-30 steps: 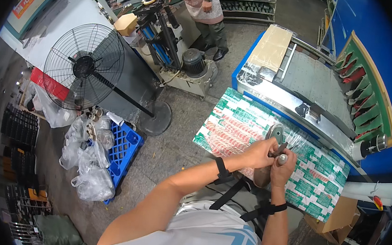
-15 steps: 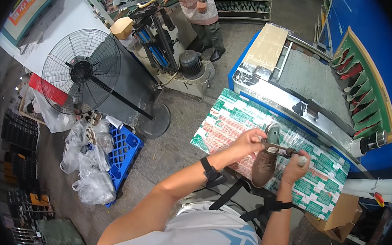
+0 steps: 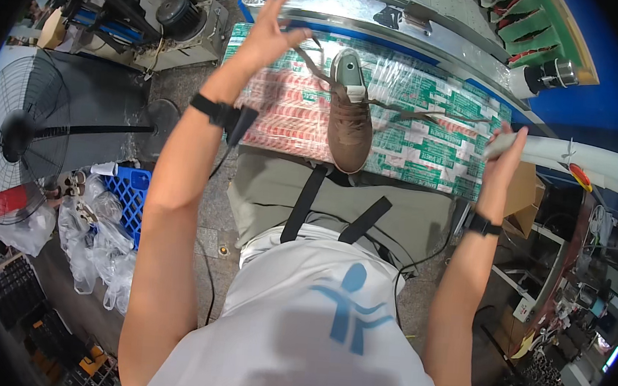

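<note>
A brown lace-up shoe [image 3: 349, 134] sits in front of me, toe toward me, on a plastic-wrapped stack with a green, white and red print [image 3: 287, 110]. Its pale green insole shows in the opening. Beyond the shoe to the left, my left hand [image 3: 267, 39] is open, thumb and fingers apart. One brown shoelace end [image 3: 311, 62] loops loosely up beside its thumb. Off to the right, my right hand [image 3: 505, 155] is closed around a small pale object [image 3: 501, 144] whose kind I cannot make out. The other shoelace end [image 3: 433, 117] stretches across to its fingers.
Behind the stack runs a metal-edged conveyor machine [image 3: 412, 22], with a green rack [image 3: 539, 37] of shoe parts at its right. A white padded roll [image 3: 599, 156] borders the right side. At left stand a fan [image 3: 20, 135] and a blue crate [image 3: 129, 195] beside plastic bags.
My hands have moved from close over the shoe to wide apart, drawing the shoelace ends out to both sides. The head view has turned and dropped closer to my body.
</note>
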`<state>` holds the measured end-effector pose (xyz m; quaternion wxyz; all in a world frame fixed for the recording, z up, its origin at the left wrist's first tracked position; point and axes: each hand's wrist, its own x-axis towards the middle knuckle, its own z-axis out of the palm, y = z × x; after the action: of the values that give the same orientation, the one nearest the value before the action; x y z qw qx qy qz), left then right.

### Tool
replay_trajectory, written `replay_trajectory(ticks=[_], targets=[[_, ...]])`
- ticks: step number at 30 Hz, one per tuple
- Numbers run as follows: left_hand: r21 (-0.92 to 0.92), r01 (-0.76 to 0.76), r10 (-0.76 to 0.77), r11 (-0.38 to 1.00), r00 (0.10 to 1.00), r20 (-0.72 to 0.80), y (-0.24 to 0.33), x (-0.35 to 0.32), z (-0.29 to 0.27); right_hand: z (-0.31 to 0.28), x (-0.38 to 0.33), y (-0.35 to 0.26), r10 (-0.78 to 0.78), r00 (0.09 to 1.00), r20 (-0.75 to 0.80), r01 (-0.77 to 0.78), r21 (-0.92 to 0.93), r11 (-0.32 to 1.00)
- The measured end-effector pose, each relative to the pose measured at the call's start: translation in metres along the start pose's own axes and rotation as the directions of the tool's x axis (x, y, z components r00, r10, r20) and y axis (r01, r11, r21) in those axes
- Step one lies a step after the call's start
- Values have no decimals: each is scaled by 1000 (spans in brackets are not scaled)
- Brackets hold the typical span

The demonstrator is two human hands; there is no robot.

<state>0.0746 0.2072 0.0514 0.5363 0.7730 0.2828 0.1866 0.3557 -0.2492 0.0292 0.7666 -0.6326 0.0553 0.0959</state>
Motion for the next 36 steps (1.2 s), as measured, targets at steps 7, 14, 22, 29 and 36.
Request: replay_trajectory(ticks=[7,14,22,29,36], targets=[[196,-212,118,957,906,406,-2,-36,75,43,-171,51,66,763,643,314,-459,831],[43,-59,32,997,880,474,-3,-31,70,129,-201,56,-137,318,938,891,-246,381],[41,-82,56,996,895,443,3,-39,71,137,-194,39,78,420,904,699,-377,608],[123,37,-89,992,891,446,12,-35,70,156,-241,45,221,284,933,719,-360,594],[471,-294,158,832,938,308,13,-56,87,110,-258,42,281,293,914,691,-405,598]])
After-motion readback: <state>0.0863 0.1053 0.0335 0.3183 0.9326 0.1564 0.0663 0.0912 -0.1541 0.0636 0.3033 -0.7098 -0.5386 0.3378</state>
